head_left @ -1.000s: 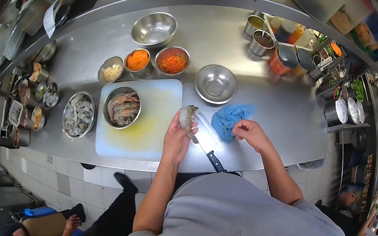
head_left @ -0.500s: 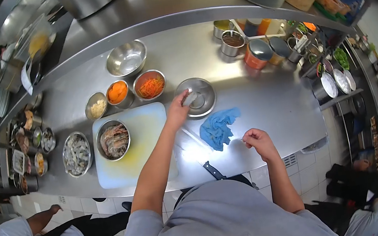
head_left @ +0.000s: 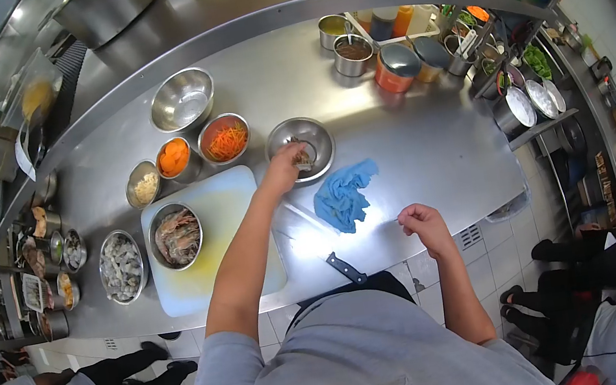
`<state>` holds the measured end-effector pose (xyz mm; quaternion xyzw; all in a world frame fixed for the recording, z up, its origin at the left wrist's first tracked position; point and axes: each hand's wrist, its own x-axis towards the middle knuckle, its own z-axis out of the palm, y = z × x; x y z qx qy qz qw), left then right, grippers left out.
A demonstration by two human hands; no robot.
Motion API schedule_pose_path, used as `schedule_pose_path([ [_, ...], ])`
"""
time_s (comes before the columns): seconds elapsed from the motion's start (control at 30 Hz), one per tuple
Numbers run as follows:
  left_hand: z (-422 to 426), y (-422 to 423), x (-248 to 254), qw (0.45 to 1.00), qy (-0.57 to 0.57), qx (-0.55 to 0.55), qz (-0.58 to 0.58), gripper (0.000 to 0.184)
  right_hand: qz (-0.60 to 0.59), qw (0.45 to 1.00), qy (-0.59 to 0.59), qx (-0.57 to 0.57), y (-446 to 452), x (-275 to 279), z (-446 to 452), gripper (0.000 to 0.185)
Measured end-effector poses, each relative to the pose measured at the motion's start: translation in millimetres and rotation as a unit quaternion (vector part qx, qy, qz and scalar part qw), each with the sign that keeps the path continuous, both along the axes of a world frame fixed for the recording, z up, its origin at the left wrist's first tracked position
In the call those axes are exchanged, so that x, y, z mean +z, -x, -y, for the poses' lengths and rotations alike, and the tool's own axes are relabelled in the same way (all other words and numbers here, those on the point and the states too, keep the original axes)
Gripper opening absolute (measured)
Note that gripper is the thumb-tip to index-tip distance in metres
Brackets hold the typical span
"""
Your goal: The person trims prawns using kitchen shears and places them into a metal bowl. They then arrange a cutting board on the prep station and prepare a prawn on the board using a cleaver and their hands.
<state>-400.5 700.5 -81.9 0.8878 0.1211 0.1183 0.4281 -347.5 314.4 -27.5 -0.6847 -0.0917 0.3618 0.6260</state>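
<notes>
My left hand (head_left: pixel 286 165) reaches into a steel bowl (head_left: pixel 321 131), its fingers closed on a brownish, striped piece that looks like a shrimp (head_left: pixel 304 159). My right hand (head_left: pixel 425 229) hovers above the counter's front edge, fingers pinched; a thin, pick-like tip (head_left: pixel 398 220) pokes out of them. Between the hands lies a crumpled blue cloth (head_left: pixel 342 195). A black-handled knife (head_left: pixel 345 268) rests at the front edge. Left of my forearm, a bowl of whole shrimp (head_left: pixel 178 236) sits on a white cutting board (head_left: pixel 244 270). Beside the board stands a bowl of grey peeled shrimp (head_left: pixel 121 266).
Behind the board are bowls of garlic-like pieces (head_left: pixel 146 188), sliced carrot (head_left: pixel 174 157) and shredded carrot (head_left: pixel 227 141), plus a steel bowl (head_left: pixel 183 100). Sauce containers (head_left: pixel 395 68) stand back right. A steel shelf (head_left: pixel 251 22) overhangs the counter. Other people stand at both sides.
The view has shifted a little. A brownish piece now shows at my left fingers, where a pale translucent one was before. My right hand keeps its pinch in about the same place.
</notes>
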Motion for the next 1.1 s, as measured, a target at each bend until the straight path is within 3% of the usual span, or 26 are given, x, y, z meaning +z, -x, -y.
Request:
schedule_pose_path([
  [0.07, -0.3, 6.2, 8.9, 1.0, 0.01, 0.014, 0.009, 0.057, 0.004, 1.0, 0.002, -0.011, -3.2, -1.9, 8.5, 0.006],
  [0.13, -10.7, 16.0, 6.5, 0.981, 0.139, 0.13, 0.046, 0.055, 0.017, 0.998, 0.004, -0.056, -7.6, -0.7, 17.9, 0.006],
  [0.2, -15.1, 30.4, 1.4, 0.951, 0.19, 0.168, 0.174, 0.052, 0.024, 0.996, -0.007, -0.09, -14.2, -3.9, 30.0, 0.007],
  [0.33, 10.7, 76.3, 30.7, 0.921, 0.285, 0.232, 0.131, 0.044, 0.052, 0.98, -0.006, -0.194, -42.9, -20.5, 68.3, 0.011],
  [0.43, 26.5, 107.8, 12.7, 0.932, 0.282, 0.208, 0.097, 0.041, 0.093, 0.951, -0.004, -0.295, -80.1, -24.7, 124.3, 0.015],
  [0.57, 35.0, 133.4, 6.1, 0.926, 0.305, 0.209, 0.07, 0.036, 0.185, 0.87, -0.063, -0.454, -162.3, -15.5, 211.9, 0.02],
  [0.67, 37.0, 146.8, 17.7, 0.924, 0.302, 0.224, 0.07, 0.034, 0.143, 0.821, -0.154, -0.53, -229.7, 3.1, 264.7, 0.012],
  [0.73, 41.0, 149.1, 27.5, 0.92, 0.3, 0.24, 0.075, 0.033, 0.107, 0.824, -0.006, -0.557, -249.0, 13.0, 291.5, 0.014],
  [0.77, 43.4, 150.1, 28.9, 0.92, 0.301, 0.238, 0.075, 0.033, 0.108, 0.823, -0.006, -0.558, -249.9, 9.9, 303.5, 0.014],
  [0.83, 42.9, 158.4, 32.3, 0.917, 0.298, 0.251, 0.089, 0.034, 0.012, 0.846, 0.242, -0.475, -270.5, -42.6, 328.2, 0.017],
  [0.9, 44.4, 168.0, 37.6, 0.919, 0.283, 0.261, 0.089, 0.034, 0.172, 0.852, 0.337, -0.362, -312.6, -153.9, 393.2, 0.023],
  [0.93, 45.6, 174.6, 39.9, 0.922, 0.273, 0.261, 0.083, 0.035, 0.199, 0.844, 0.331, -0.373, -318.2, -185.7, 405.8, 0.024],
  [0.97, 45.6, 181.3, 41.6, 0.923, 0.269, 0.264, 0.08, 0.035, 0.242, 0.767, 0.475, -0.357, -290.0, -156.1, 366.8, 0.032],
  [1.0, 43.5, 188.6, 44.9, 0.922, 0.261, 0.275, 0.076, 0.035, 0.229, 0.793, 0.373, -0.424, -286.7, -163.7, 362.9, 0.038],
  [1.03, 40.9, 195.5, 49.7, 0.916, 0.268, 0.284, 0.087, 0.034, 0.176, 0.837, 0.282, -0.434, -286.0, -165.0, 357.4, 0.036],
  [1.07, 37.2, 203.3, 53.6, 0.91, 0.273, 0.296, 0.099, 0.034, 0.161, 0.883, 0.118, -0.425, -280.4, -165.6, 348.0, 0.03],
  [1.1, 31.3, 213.8, 53.1, 0.903, 0.269, 0.312, 0.125, 0.033, 0.152, 0.895, 0.089, -0.411, -274.9, -157.3, 326.8, 0.023],
])
